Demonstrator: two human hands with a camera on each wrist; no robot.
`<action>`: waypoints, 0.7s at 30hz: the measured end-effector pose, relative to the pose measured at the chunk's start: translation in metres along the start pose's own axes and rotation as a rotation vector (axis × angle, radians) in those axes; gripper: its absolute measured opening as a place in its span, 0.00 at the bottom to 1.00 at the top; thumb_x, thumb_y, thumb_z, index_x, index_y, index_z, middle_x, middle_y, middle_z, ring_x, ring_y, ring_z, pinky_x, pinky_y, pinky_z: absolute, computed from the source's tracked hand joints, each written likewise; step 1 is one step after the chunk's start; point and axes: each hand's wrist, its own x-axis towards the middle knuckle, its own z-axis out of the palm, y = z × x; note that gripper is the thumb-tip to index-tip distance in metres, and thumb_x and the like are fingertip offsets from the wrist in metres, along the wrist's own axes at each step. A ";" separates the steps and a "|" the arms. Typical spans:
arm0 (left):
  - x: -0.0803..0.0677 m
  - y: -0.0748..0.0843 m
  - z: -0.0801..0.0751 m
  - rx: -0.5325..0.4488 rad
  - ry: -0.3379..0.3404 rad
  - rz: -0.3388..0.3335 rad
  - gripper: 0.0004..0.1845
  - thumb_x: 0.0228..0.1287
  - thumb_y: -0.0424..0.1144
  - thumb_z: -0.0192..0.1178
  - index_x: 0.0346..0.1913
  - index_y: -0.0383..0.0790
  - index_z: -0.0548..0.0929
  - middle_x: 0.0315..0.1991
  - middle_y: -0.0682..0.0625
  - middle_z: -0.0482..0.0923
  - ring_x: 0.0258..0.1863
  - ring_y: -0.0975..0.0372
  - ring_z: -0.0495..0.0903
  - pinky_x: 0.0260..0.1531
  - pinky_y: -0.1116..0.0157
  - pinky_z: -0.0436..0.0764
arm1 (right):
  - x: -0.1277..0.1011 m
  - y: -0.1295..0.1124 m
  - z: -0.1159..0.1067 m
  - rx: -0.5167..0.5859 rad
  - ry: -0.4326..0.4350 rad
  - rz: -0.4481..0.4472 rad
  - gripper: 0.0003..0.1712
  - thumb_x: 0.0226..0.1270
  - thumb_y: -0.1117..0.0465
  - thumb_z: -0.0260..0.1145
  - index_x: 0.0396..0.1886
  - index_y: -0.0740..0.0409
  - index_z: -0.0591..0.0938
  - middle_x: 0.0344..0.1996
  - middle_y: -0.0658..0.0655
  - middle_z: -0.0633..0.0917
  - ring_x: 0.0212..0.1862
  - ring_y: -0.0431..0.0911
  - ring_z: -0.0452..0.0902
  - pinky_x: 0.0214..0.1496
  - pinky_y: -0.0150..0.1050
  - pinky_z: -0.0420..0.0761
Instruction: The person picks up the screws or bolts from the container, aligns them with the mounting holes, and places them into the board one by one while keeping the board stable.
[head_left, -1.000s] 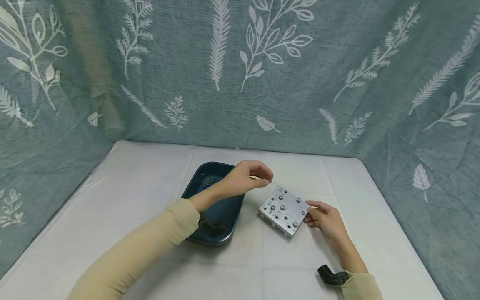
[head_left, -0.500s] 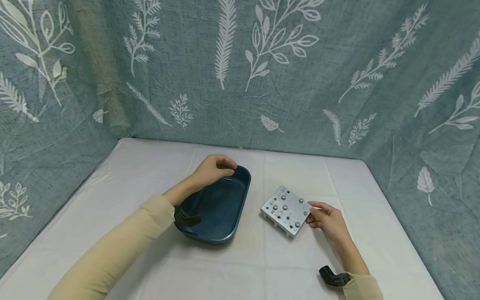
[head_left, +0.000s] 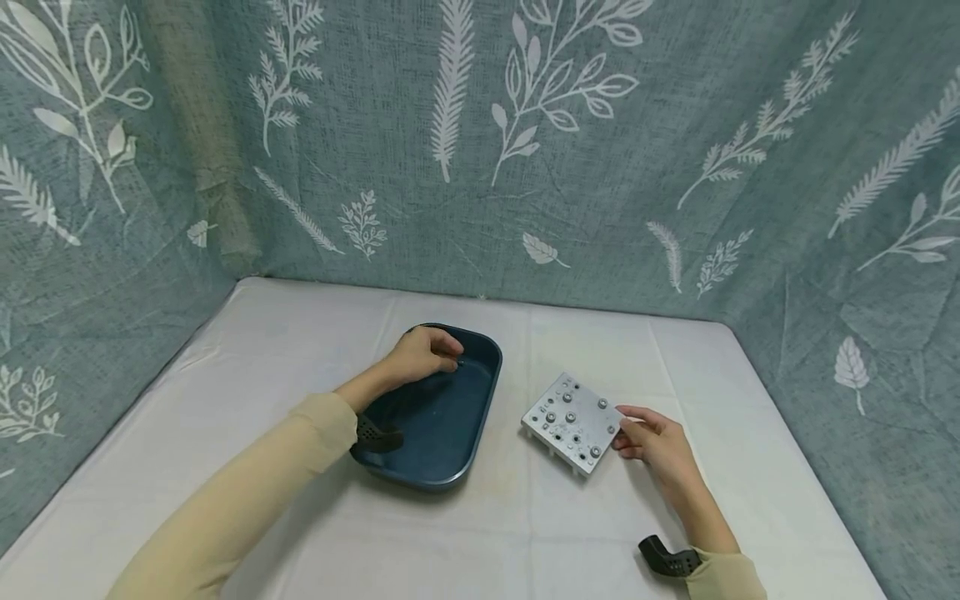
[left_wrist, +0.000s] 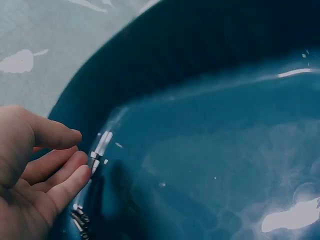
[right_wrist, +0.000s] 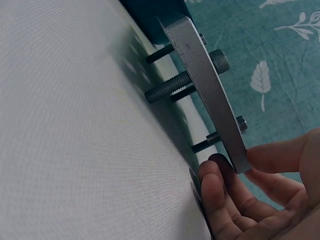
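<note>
A dark blue tray sits left of centre on the white table. My left hand is down in its far left corner. In the left wrist view that hand has relaxed fingers that hold nothing, with its fingertips next to small metal screws lying by the tray wall. A grey metal plate with several screws in its holes stands to the right. My right hand pinches its right corner. From the side, the plate stands tilted on its screw shafts, with the fingers under its edge.
Patterned teal cloth walls the table at the back and both sides. Black wrist mounts sit on both cream sleeves. More small screws lie at the tray's bottom corner.
My left hand moved from beside the plate to the tray's far corner and lowered into it; the small screw seen at its fingertips is no longer held. The right hand stayed on the plate.
</note>
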 end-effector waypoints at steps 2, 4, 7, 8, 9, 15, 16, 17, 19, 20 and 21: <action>0.002 -0.001 0.003 0.019 -0.004 -0.010 0.14 0.62 0.25 0.64 0.51 0.26 0.82 0.48 0.38 0.82 0.48 0.51 0.81 0.48 0.57 0.80 | 0.000 0.000 0.000 -0.002 0.000 0.001 0.18 0.74 0.68 0.56 0.60 0.72 0.75 0.33 0.58 0.84 0.32 0.44 0.81 0.35 0.35 0.84; 0.004 -0.002 0.005 0.040 -0.004 -0.018 0.14 0.61 0.25 0.65 0.50 0.26 0.82 0.47 0.38 0.83 0.47 0.51 0.82 0.47 0.57 0.81 | -0.001 0.001 0.000 0.000 0.002 0.002 0.18 0.74 0.68 0.56 0.60 0.72 0.75 0.33 0.58 0.84 0.32 0.44 0.81 0.35 0.35 0.83; 0.006 -0.002 0.008 0.056 0.000 -0.041 0.14 0.60 0.26 0.66 0.50 0.27 0.83 0.47 0.39 0.83 0.46 0.53 0.83 0.47 0.58 0.81 | -0.001 0.001 0.000 0.005 -0.004 -0.002 0.18 0.74 0.68 0.56 0.60 0.72 0.75 0.33 0.58 0.84 0.32 0.44 0.81 0.35 0.35 0.83; 0.007 -0.002 0.009 0.063 0.001 -0.042 0.14 0.60 0.26 0.66 0.50 0.28 0.83 0.47 0.40 0.83 0.46 0.53 0.83 0.47 0.58 0.81 | -0.001 0.001 -0.001 0.007 -0.003 -0.003 0.18 0.74 0.68 0.56 0.60 0.72 0.75 0.33 0.58 0.84 0.32 0.44 0.81 0.35 0.35 0.83; 0.008 -0.001 0.010 0.068 0.006 -0.046 0.14 0.60 0.26 0.67 0.50 0.28 0.83 0.47 0.40 0.83 0.45 0.53 0.83 0.46 0.58 0.81 | 0.000 0.001 -0.001 0.008 -0.003 -0.003 0.18 0.74 0.68 0.56 0.60 0.72 0.75 0.33 0.59 0.84 0.32 0.44 0.81 0.35 0.35 0.83; 0.011 0.000 0.012 0.100 0.034 -0.048 0.14 0.59 0.25 0.68 0.48 0.29 0.84 0.45 0.42 0.84 0.44 0.54 0.84 0.46 0.58 0.82 | 0.003 0.001 -0.002 0.015 -0.009 -0.008 0.18 0.74 0.68 0.57 0.60 0.72 0.75 0.34 0.59 0.85 0.33 0.45 0.81 0.36 0.35 0.84; 0.011 -0.001 0.013 0.107 0.036 -0.048 0.14 0.58 0.25 0.68 0.48 0.29 0.84 0.44 0.42 0.84 0.43 0.54 0.84 0.46 0.57 0.81 | 0.003 0.001 -0.002 0.016 -0.009 -0.009 0.18 0.74 0.68 0.57 0.60 0.72 0.75 0.33 0.59 0.84 0.33 0.45 0.81 0.36 0.35 0.84; 0.012 -0.002 0.013 0.120 0.035 -0.045 0.13 0.59 0.26 0.68 0.47 0.29 0.84 0.43 0.42 0.84 0.42 0.55 0.84 0.46 0.57 0.81 | 0.003 0.002 -0.002 0.017 -0.010 -0.010 0.18 0.74 0.68 0.57 0.60 0.72 0.75 0.33 0.59 0.84 0.33 0.45 0.81 0.35 0.35 0.84; 0.012 -0.004 0.014 0.134 0.029 -0.043 0.12 0.59 0.26 0.68 0.46 0.30 0.84 0.42 0.44 0.85 0.41 0.55 0.84 0.45 0.57 0.81 | 0.003 0.002 -0.002 0.021 -0.010 -0.006 0.18 0.74 0.68 0.57 0.60 0.72 0.75 0.33 0.59 0.84 0.32 0.45 0.81 0.35 0.35 0.84; 0.012 -0.004 0.014 0.141 0.026 -0.040 0.11 0.59 0.26 0.68 0.46 0.31 0.85 0.41 0.45 0.85 0.41 0.56 0.84 0.44 0.57 0.81 | 0.003 0.002 -0.002 0.021 -0.009 -0.007 0.18 0.74 0.68 0.57 0.60 0.72 0.75 0.32 0.59 0.84 0.32 0.45 0.81 0.35 0.35 0.84; 0.012 -0.005 0.014 0.146 0.022 -0.032 0.11 0.59 0.26 0.68 0.45 0.31 0.85 0.40 0.46 0.85 0.40 0.56 0.84 0.43 0.57 0.82 | 0.003 0.003 -0.002 0.021 -0.007 -0.007 0.18 0.74 0.68 0.57 0.60 0.72 0.75 0.32 0.59 0.84 0.32 0.45 0.81 0.34 0.35 0.83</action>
